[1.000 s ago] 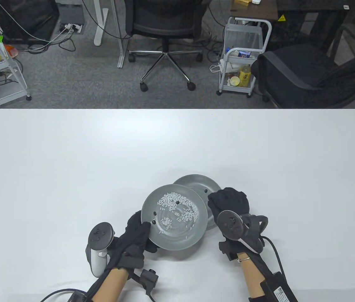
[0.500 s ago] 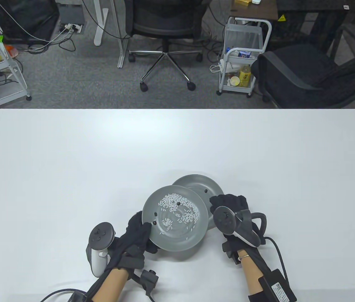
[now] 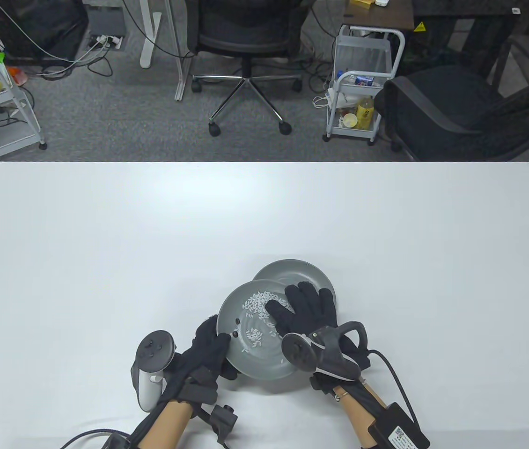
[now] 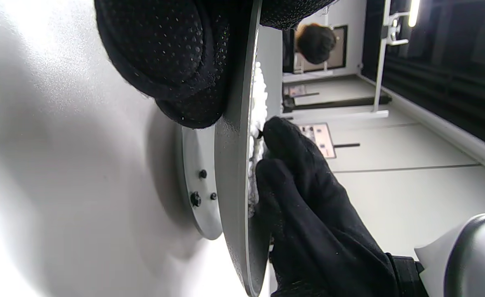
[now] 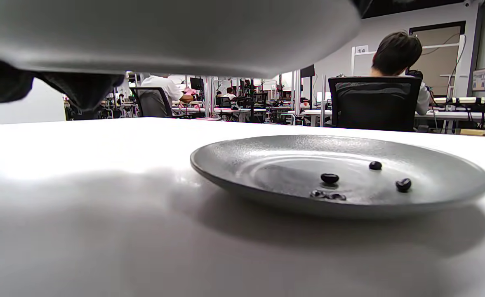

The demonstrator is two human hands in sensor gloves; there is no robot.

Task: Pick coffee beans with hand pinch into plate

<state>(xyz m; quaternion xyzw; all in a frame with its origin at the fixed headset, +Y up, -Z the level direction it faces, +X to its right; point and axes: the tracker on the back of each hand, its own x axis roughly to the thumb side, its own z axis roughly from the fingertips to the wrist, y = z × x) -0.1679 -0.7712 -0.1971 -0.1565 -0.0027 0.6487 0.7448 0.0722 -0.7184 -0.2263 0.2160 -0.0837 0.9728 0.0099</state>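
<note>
My left hand [image 3: 209,347] grips the near-left rim of a grey plate [image 3: 257,362] and holds it above the table. This plate carries white rice [image 3: 259,303] and two dark coffee beans [image 3: 236,328] near my left thumb. My right hand [image 3: 303,309] lies over the plate's right half, fingers spread and touching the rice; nothing shows between them. In the left wrist view the held plate [image 4: 234,173] is edge-on, with my right fingers [image 4: 296,177] on its top. A second grey plate [image 3: 292,273] sits on the table behind, with several beans [image 5: 329,178].
The white table [image 3: 105,257] stretches wide to the left, right and far side of the plates. The underside of the held plate [image 5: 164,29] hangs just above the right wrist camera. Chairs and carts stand on the floor beyond the table's far edge.
My right hand has moved left from beside the plates to above the held plate, and its fingers have spread over the rice. The held plate has shifted slightly right.
</note>
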